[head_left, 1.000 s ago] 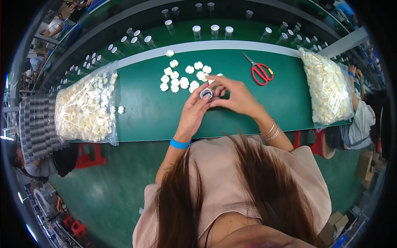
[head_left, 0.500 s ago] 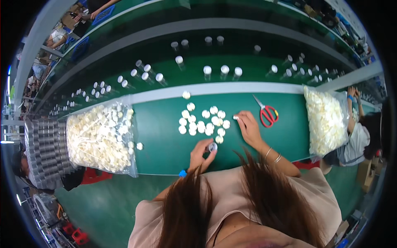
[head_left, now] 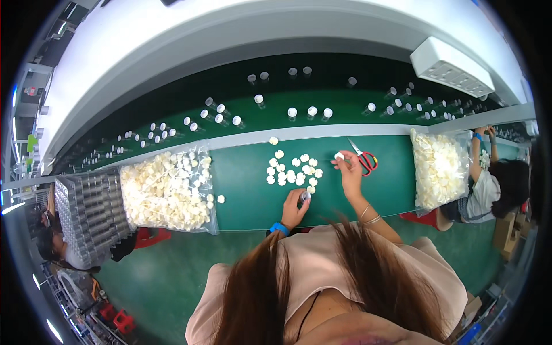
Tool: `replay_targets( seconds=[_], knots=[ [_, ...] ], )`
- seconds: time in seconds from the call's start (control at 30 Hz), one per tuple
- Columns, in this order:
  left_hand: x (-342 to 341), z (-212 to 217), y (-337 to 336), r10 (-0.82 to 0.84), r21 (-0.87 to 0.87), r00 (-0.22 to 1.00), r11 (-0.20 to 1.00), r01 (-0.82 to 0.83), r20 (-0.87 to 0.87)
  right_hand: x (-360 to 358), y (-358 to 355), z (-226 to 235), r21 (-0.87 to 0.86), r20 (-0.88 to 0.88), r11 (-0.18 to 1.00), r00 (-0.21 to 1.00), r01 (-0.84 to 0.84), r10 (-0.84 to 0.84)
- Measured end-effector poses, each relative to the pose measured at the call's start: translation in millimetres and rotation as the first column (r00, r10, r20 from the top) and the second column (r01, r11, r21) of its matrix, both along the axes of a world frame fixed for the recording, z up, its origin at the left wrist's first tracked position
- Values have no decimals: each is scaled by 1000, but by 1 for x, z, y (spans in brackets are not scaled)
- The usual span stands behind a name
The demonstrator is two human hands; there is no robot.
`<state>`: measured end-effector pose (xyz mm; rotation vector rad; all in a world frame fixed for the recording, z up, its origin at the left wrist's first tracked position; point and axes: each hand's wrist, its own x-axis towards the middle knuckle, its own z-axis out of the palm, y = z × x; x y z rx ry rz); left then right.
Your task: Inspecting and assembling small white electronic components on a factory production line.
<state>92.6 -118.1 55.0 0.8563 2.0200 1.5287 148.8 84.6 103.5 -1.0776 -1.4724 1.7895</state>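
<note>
My left hand (head_left: pixel 295 210) is wrapped round a small clear cylindrical container (head_left: pixel 305 196) near the table's front edge. To its right, my right hand (head_left: pixel 350 175) pinches a small round white piece (head_left: pixel 339 156) between thumb and fingertips, apart from the container. Several round cream-white pieces (head_left: pixel 292 175) lie loose on the green table (head_left: pixel 247 201), just beyond my left hand and left of my right. Scissors with red handles (head_left: pixel 368 164) rest close to the right of my right hand, blades pointing away from me.
A clear bag of white pieces (head_left: pixel 167 198) lies at the left, beside stacked clear trays (head_left: pixel 92 218). Another full bag (head_left: pixel 440 172) stands at the right. Past a grey rail (head_left: pixel 322 131), white-topped clear containers (head_left: pixel 312 111) stand on a green surface. A co-worker (head_left: pixel 489 187) sits at far right.
The view has tilted, showing more of the white structure above the far side. My right hand has turned up with its white piece, whose round face now shows. The left still holds the container.
</note>
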Motion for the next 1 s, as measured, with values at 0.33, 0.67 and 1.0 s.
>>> replay_targets(
  seconds=[0.33, 0.67, 1.0],
  knots=[
    [-19, 138, 72, 143, 77, 794, 970, -232, 591, -15, 27, 176, -129, -71, 937, 945, -325, 318],
    [-55, 251, 68, -177, 379, 769, 921, -90, 615, -7, -7, 237, -88, -28, 918, 922, -387, 386],
    [-40, 271, 53, -231, 420, 587, 884, -206, 776, -3, -31, 261, 477, 89, 793, 918, -380, 387]
  ],
)
